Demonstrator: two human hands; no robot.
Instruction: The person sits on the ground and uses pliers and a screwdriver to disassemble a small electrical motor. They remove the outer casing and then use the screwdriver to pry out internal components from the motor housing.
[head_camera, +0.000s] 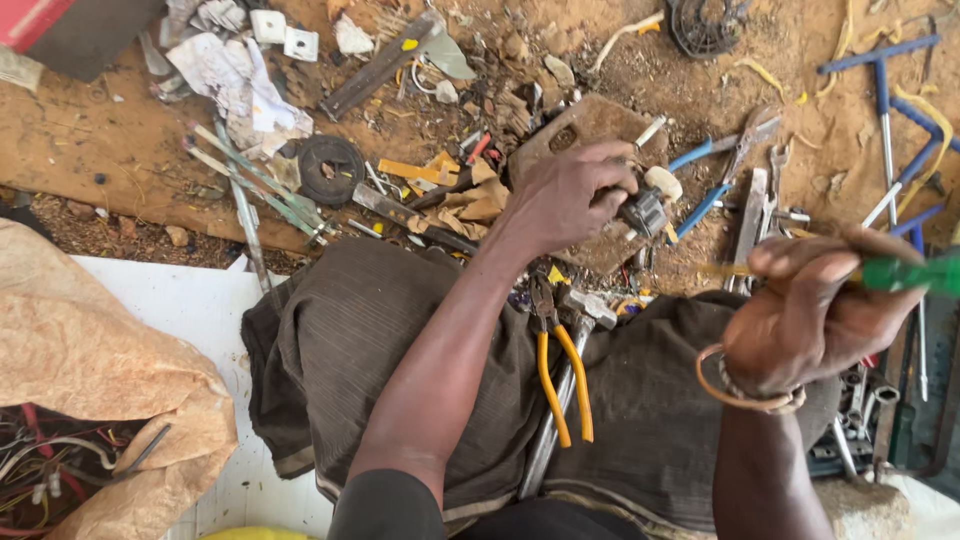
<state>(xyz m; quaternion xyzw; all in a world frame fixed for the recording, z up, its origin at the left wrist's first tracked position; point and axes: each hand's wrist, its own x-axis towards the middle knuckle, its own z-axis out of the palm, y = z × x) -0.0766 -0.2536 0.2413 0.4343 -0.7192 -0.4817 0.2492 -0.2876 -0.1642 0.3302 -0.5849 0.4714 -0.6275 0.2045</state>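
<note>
Right, centre of the frame, the left hand (565, 195) has its fingers curled tight around a small grey metal part with a cream-coloured knob (650, 205), holding it just above a rusty flat metal plate (590, 125) that lies on the dirt. Over at the right edge, the right hand (815, 310) is closed on a green-handled screwdriver (915, 272), fingers wrapped together round the handle, the green end poking out to the right; a thin bangle (740, 392) sits on that wrist. Between the knees, at lower centre, yellow-handled pliers (560, 365) rest on the dark trousers (400, 340) beside a hammer (565, 385) whose steel shaft runs down toward the bottom of the frame. Just right of the held part, blue-handled pliers (705, 180) lie on the ground, with flat spanners (750, 220) next to them. Upper left shows crumpled white paper (225, 75), a black rubber ring (330, 168) and thin metal strips (255, 185). Lower left, a tan sack (90, 350) gapes over tangled wires (45, 470). Top right, long blue-handled tools (890, 100) are scattered across the sandy ground (80, 140).
</note>
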